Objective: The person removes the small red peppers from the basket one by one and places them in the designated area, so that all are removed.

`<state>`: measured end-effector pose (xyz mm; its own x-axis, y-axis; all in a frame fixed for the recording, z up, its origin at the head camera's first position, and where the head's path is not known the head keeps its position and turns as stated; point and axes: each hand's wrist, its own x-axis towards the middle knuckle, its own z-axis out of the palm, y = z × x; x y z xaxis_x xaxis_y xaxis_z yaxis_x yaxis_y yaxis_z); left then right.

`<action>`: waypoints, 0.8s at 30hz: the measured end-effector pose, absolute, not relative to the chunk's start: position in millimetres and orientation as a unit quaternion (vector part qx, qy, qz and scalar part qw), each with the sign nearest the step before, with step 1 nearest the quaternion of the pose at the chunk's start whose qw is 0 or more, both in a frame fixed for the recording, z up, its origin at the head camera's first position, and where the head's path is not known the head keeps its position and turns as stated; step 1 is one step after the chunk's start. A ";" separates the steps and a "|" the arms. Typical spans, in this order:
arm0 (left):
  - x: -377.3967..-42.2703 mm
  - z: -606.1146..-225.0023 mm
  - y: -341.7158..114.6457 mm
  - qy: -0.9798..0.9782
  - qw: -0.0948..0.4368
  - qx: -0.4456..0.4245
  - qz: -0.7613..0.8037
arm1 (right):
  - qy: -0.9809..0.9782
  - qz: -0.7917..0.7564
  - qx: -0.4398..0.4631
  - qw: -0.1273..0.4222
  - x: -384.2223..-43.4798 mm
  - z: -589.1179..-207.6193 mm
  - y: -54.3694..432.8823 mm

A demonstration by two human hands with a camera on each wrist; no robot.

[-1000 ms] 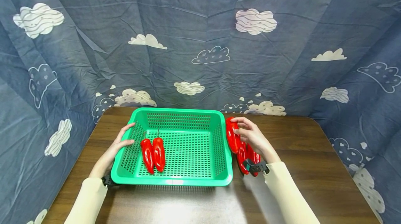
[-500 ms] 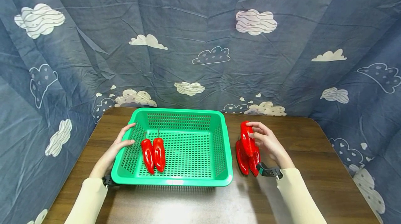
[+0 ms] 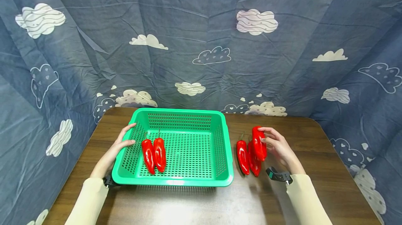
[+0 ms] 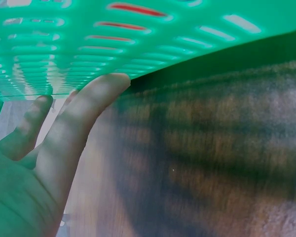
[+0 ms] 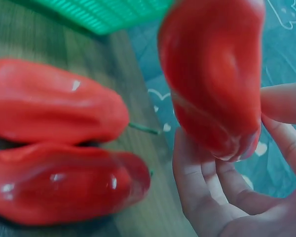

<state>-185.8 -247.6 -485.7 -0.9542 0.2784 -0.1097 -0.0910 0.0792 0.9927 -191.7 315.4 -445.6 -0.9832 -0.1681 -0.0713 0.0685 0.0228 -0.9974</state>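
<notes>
In the head view my right hand (image 3: 281, 146) pinches a long red pepper (image 3: 259, 145) between thumb and fingers. The right wrist view shows this pepper (image 5: 212, 74) upright, its lower end among the fingertips. Two more red peppers lie side by side to its left, one pepper (image 3: 242, 157) with its green stem showing and another pepper (image 3: 253, 162) partly covered by the held one. On the left side of a green plastic basket (image 3: 176, 182), my left hand (image 3: 113, 150) rests with fingers extended at the rim; the left wrist view has its fingertips against the slotted outer wall (image 4: 153, 54).
Inside the basket, toward its left, lie two red peppers, the left pepper (image 3: 148, 155) next to the other pepper (image 3: 159, 155). Everything stands on a brown wooden table (image 3: 301, 141). A dark blue curtain (image 3: 201, 36) with cloud prints hangs behind and at both sides.
My right hand has carried its red pepper rightward, from beside the basket's right rim to over the right side of the two table peppers. My left hand and the basket stay in place.
</notes>
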 end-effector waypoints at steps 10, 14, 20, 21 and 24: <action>-185.6 -483.5 -246.9 0.722 0.135 0.066 0.675 | 0.729 -0.678 -0.010 0.089 -184.7 -458.6 332.3; -185.5 -483.6 -246.6 0.726 0.134 0.068 0.671 | 0.745 -0.661 0.006 0.088 -182.8 -464.6 338.9; -185.2 -484.6 -246.7 0.724 0.132 0.067 0.674 | 0.741 -0.666 0.014 0.084 -181.8 -476.3 347.2; -184.8 -484.6 -246.5 0.722 0.133 0.068 0.676 | 0.739 -0.669 0.015 0.084 -181.6 -478.0 348.4; -183.8 -484.1 -245.8 0.715 0.134 0.070 0.682 | 0.737 -0.671 0.010 0.080 -180.5 -483.2 351.7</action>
<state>-183.8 -245.8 -484.1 -0.9545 0.2823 -0.0958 -0.0825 0.0587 0.9949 -180.5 351.7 -483.2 -0.9870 -0.0924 -0.1313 0.1220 0.0998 -0.9875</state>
